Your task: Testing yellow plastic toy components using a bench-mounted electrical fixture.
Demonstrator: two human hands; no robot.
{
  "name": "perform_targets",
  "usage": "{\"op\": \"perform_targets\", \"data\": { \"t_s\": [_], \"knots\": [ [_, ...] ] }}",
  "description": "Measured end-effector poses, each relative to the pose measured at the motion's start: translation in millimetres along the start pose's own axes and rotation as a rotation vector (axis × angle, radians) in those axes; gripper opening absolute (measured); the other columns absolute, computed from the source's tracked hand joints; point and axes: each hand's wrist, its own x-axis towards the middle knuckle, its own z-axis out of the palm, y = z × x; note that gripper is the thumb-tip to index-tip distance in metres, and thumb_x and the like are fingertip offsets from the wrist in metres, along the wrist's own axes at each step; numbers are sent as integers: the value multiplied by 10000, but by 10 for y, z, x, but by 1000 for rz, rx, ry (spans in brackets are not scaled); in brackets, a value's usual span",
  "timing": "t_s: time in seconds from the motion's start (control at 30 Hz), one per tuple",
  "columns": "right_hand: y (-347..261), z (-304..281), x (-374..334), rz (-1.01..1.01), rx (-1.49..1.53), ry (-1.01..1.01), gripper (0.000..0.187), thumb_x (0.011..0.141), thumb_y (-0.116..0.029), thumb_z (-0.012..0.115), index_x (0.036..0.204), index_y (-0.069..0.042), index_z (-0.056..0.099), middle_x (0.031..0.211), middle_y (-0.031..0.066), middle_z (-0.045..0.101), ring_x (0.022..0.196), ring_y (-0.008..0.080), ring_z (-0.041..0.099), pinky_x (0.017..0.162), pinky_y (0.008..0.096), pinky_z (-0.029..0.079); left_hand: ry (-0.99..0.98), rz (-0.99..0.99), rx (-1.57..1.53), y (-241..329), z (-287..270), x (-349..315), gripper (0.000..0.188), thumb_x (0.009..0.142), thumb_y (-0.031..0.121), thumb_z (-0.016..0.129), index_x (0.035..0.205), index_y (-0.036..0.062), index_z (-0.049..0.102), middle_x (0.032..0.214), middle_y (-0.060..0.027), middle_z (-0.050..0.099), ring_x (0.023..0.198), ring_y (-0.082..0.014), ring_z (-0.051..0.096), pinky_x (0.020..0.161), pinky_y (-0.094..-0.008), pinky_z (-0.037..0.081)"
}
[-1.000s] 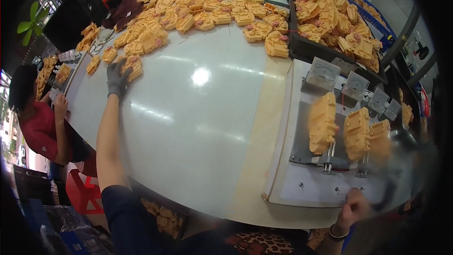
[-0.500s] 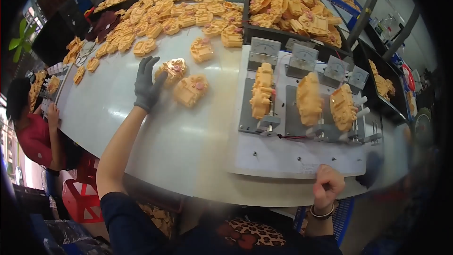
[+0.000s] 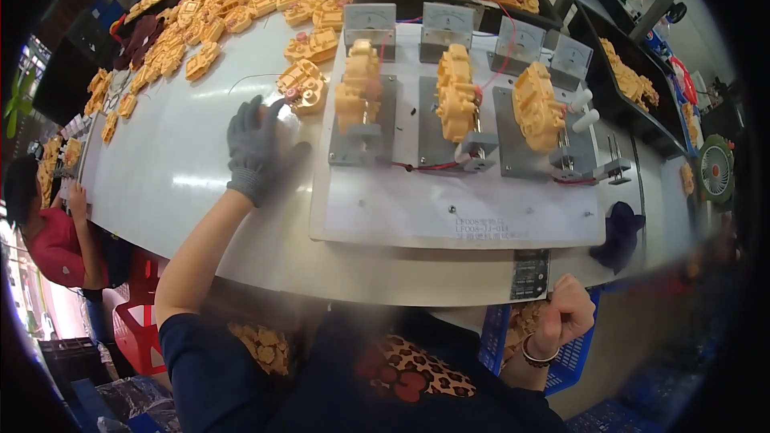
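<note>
My left hand [image 3: 261,148], in a grey glove, is over the white table with its fingers apart. Just beyond its fingertips lies a yellow plastic housing [image 3: 301,87] with a small pink piece on it. A spot of orange shows between the fingers; what it is I cannot tell. My bare right hand [image 3: 568,309] is curled into a loose fist off the table's front edge, with nothing showing in it. Between and beyond the hands stands a white test board [image 3: 385,220]. Three yellow housings, left [image 3: 358,84], middle [image 3: 456,92] and right [image 3: 538,107], stand on its grey fixtures.
Panel meters [image 3: 370,30] line the board's back. Many loose housings [image 3: 257,0] cover the far left of the table [image 3: 184,184]. Behind the board is a heaped black tray [image 3: 553,16]. A dark cloth bundle [image 3: 619,236] lies at right. A co-worker [image 3: 60,232] sits at far left.
The whole view has shifted, so the board appears further left and higher. My left hand has come away from the shiny housing it was touching and spread its fingers. My right hand stays curled.
</note>
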Motion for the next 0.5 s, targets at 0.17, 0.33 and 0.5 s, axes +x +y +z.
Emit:
{"op": "perform_targets", "data": {
  "t_s": [0.17, 0.33, 0.5],
  "knots": [
    [52, -321, -198, 48, 31, 105, 158, 768, -88, 546, 662, -28, 446, 580, 26, 384, 540, 127, 299, 524, 294, 229, 63, -56, -276, -498, -44, -249, 592, 798, 53, 666, 1351, 65, 455, 1192, -165, 554, 1071, -290, 565, 942, -367, 465],
    [191, -399, 41, -20, -205, 100, 108, 772, -72, 531, 725, -1, 464, 687, 63, 443, 643, 163, 383, 610, 299, 311, 92, -711, -1893, -685, -635, -298, 588, 884, 226, 588, 1389, -5, 395, 1322, -166, 519, 1106, -241, 597, 930, -349, 514],
    [408, -264, 620, 119, -356, 190, 411, 772, -57, 664, 1145, 2, 503, 1067, 90, 505, 920, 172, 492, 789, 289, 410, -247, -499, -2583, 162, -985, -348, 557, 968, 283, 472, 1404, -42, 353, 1163, -153, 543, 798, -155, 546, 524, -250, 473]
  ]
}}
